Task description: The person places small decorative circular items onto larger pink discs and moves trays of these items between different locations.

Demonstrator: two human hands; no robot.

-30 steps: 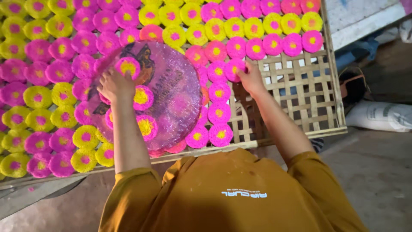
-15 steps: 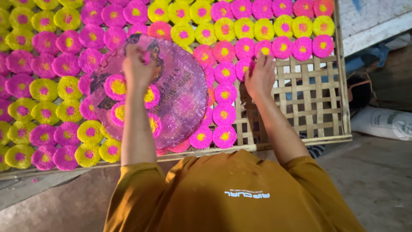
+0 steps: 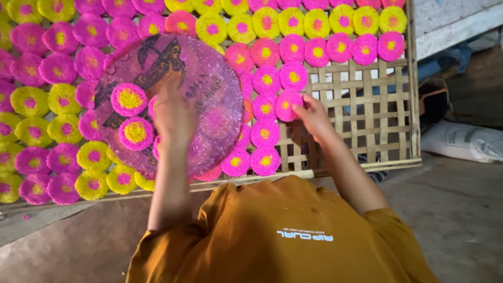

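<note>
I see the rack (image 3: 367,112) mostly filled with discs, right corner bare; right hand (image 3: 313,114) pinches a pink disc (image 3: 287,104) onto it; left hand (image 3: 173,116), fingers spread, rests on tray (image 3: 209,78) holding two discs.

A woven rack (image 3: 367,105) lies in front of the person, beyond both hands, and round cakes (image 3: 272,21) cover most of it in rows. A round tray (image 3: 209,78) rests on the cakes under the left hand (image 3: 173,115), and two cakes (image 3: 131,115) lie on the tray just left of that hand. The right hand (image 3: 314,116) touches one cake (image 3: 287,104) at the end of a row. Right of that hand the rack lies bare, and a sack (image 3: 461,141) lies on the floor beyond the rack's right edge.
</note>
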